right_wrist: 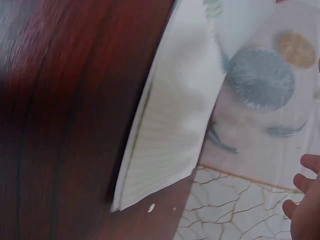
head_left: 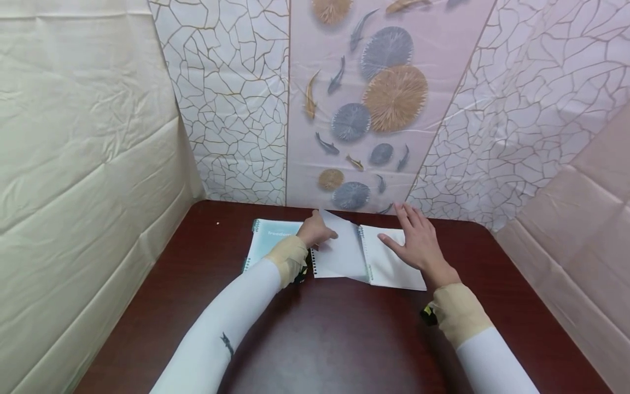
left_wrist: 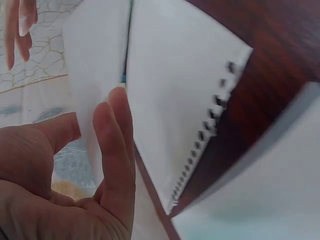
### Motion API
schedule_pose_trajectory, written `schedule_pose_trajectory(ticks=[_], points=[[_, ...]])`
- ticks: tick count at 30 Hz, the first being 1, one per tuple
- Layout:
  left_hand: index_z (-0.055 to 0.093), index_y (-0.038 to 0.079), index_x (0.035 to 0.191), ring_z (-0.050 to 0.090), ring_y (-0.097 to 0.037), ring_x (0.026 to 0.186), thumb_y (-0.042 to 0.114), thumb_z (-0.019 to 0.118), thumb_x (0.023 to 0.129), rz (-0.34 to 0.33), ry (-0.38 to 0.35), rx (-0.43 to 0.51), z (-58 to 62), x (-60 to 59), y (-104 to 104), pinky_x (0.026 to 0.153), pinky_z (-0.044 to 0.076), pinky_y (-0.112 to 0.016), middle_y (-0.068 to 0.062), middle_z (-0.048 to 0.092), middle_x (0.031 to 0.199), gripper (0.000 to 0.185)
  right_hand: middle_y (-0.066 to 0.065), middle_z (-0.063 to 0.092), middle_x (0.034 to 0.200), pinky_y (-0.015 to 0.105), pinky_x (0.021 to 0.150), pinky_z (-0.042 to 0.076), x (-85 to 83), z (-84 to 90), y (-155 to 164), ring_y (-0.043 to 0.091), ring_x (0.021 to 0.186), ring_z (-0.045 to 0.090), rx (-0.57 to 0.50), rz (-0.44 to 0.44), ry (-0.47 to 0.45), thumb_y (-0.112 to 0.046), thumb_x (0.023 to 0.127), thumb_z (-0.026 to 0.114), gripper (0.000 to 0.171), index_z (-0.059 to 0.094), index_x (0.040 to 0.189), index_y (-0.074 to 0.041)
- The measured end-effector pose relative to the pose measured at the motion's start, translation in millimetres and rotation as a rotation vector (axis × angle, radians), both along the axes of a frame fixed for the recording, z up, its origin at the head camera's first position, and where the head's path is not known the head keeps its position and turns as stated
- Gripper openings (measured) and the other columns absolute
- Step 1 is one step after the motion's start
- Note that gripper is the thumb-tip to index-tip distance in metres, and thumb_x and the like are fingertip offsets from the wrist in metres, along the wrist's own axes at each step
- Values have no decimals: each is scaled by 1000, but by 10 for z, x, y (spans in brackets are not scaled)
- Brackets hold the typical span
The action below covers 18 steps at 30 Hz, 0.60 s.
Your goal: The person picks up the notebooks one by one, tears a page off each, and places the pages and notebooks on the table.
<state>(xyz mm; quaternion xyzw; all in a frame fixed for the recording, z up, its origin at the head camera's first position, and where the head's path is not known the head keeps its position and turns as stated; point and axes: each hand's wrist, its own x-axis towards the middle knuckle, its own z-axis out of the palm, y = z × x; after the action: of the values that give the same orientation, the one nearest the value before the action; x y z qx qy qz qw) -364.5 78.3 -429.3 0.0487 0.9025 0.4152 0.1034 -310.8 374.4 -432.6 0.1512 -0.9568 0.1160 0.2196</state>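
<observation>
An open spiral notebook (head_left: pixel 397 262) lies near the far side of the table, white pages showing. My left hand (head_left: pixel 315 231) pinches a raised white sheet (left_wrist: pixel 97 65) left of its binding, thumb on one face and fingers on the other. Beside that sheet is a white page (left_wrist: pixel 170 95) with a row of punched holes along its outer edge. My right hand (head_left: pixel 417 241) is held over the notebook's right page, fingers spread and holding nothing. In the right wrist view, its fingertips (right_wrist: pixel 305 175) appear at the right edge, apart from the pages.
A teal notebook (head_left: pixel 268 235) with "freedom" on its cover lies left of the open one, partly hidden by the left forearm. The dark red-brown table (head_left: pixel 320 339) meets a patterned cloth backdrop (head_left: pixel 364 180). Small white scraps (right_wrist: pixel 151 207) lie by the notebook.
</observation>
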Motion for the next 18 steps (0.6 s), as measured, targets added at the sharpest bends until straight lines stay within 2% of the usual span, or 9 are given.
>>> schedule_pose_trajectory(ticks=[4, 11, 14, 18], points=[[11, -6, 166, 70, -29, 87, 32, 83, 91, 8, 12, -66, -79, 33, -14, 70, 61, -35, -30, 54, 149, 111, 23, 27, 171, 75, 117, 21, -42, -45, 57, 50, 157, 18, 30, -22, -53, -65, 99, 61, 99, 13, 173, -21], [14, -2, 167, 69, -35, 107, 35, 89, 86, 12, 42, -89, -167, 75, -32, 94, 58, -42, -27, 60, 143, 117, 27, 22, 172, 75, 118, 20, -75, -120, 135, 51, 157, 16, 57, -58, -137, -66, 99, 60, 101, 9, 173, -21], [13, 1, 168, 68, -38, 112, 37, 90, 85, 20, 46, -102, -200, 82, -36, 98, 56, -46, -26, 62, 141, 119, 28, 20, 172, 77, 117, 21, -112, -166, 186, 53, 157, 15, 46, -67, -183, -67, 99, 59, 102, 7, 173, -19], [15, 5, 168, 65, -42, 119, 43, 91, 83, 36, 52, -169, -229, 96, -19, 96, 57, -48, -29, 51, 152, 120, 30, 19, 171, 79, 116, 21, -156, -214, 249, 56, 155, 15, 16, -83, -262, -68, 101, 56, 103, 4, 172, -16]])
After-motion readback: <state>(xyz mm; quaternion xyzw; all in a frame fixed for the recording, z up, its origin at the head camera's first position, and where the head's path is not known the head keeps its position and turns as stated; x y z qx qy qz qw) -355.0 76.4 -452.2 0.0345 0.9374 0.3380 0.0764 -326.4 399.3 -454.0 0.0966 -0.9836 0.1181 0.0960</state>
